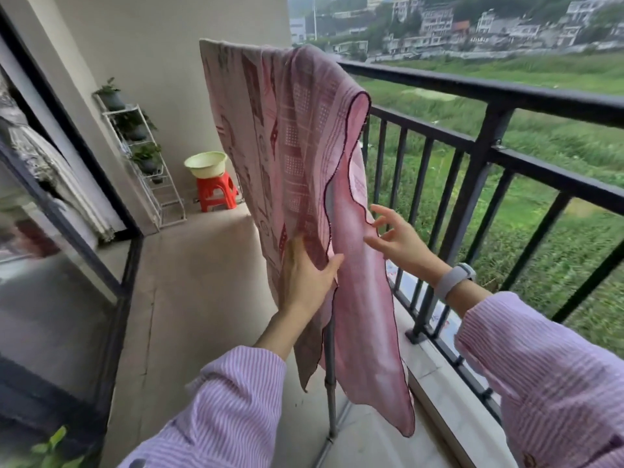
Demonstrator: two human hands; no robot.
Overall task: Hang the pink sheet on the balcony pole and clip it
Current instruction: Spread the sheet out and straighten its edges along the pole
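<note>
The left hand (pixel 305 278) pinches the pink sheet (pixel 297 157) at its dark-trimmed edge, thumb in front. The sheet hangs long axis vertical, apparently draped over a hidden pole. Just right, the right hand (pixel 396 239), fingers spread, touches the loose fold, the nearer hand for spreading it.

This is a home's upper-floor balcony, shown by the black metal railing (pixel 489 92) with fields and hillside houses beyond it, and, inward from that railing, a white rack of potted plants (pixel 141 153), a red plastic stool (pixel 216 194) carrying a basin (pixel 205 163), and a sliding glass door (pixel 60 211).
</note>
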